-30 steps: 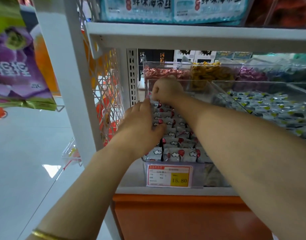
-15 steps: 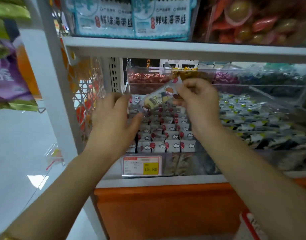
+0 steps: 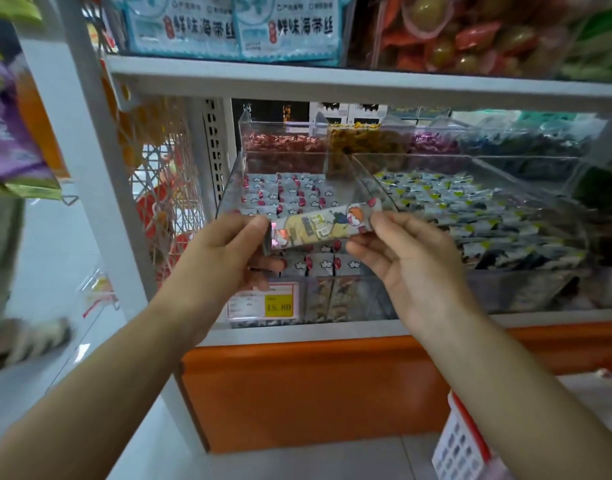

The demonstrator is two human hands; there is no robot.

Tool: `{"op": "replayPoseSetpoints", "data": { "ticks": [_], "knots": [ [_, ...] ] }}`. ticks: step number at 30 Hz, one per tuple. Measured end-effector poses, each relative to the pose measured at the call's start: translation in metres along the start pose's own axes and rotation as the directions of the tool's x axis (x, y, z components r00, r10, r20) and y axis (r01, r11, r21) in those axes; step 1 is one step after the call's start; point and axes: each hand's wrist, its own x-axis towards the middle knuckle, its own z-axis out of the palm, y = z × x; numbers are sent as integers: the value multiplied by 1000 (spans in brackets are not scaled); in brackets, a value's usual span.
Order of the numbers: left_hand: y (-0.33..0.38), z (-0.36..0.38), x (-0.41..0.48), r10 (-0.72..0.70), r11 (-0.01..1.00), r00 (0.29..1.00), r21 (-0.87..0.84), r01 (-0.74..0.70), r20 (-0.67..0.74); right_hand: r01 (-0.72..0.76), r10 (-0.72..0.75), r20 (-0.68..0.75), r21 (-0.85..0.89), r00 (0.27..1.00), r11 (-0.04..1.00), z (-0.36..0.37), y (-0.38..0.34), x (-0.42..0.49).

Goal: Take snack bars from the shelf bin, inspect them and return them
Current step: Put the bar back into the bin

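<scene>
- One snack bar [image 3: 323, 226] is held out in front of the shelf, just above the near edge of the clear shelf bin [image 3: 228, 188], tilted so its right end sits a little higher than its left.
- The left hand [image 3: 225, 251] pinches the bar's left end between thumb and forefinger, the other fingers curled beneath.
- The right hand [image 3: 408, 258] grips the bar's right end, thumb on top and fingers folded under the wrapper.
- The wrapper is silvery, with a yellow patch and a cartoon figure with orange hair facing the camera.
- The bin below holds rows of like bars [image 3: 290, 195], stood on end, showing red dots and white clouds.
- A price label [image 3: 264, 303] with a yellow panel is fixed to the bin's near face, partly hidden by the left hand.
- To the right, a second clear bin [image 3: 488, 209] holds grey and yellow-green packets.
- Farther back are bins of red and yellow sweets; the wording on them is too blurred to read.
</scene>
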Motion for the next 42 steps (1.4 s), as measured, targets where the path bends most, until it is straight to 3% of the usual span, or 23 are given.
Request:
{"op": "replayPoseSetpoints", "data": {
  "ticks": [8,18,23,28,38,42],
  "knots": [
    [-9,-3,8,21,999,992,-41,-26,-124,-130,127,45,50,991,990,-4,0,5],
    [0,-4,7,17,978,994,-207,5,106,-84,86,-24,60,996,995,-10,-4,10],
    [-4,-11,9,29,979,989,-203,1,145,-22,27,49,-84,998,996,-11,-1,10],
    [-1,-13,9,-30,972,976,-222,79,215,92,-41,149,-355,988,930,-14,5,9],
    [6,-24,8,29,987,972,145,-64,232,142,-38,228,-462,973,875,-15,7,12],
    [5,-22,6,62,972,978,208,-104,199,159,-61,213,-481,975,862,-13,8,12]
  ]
}}
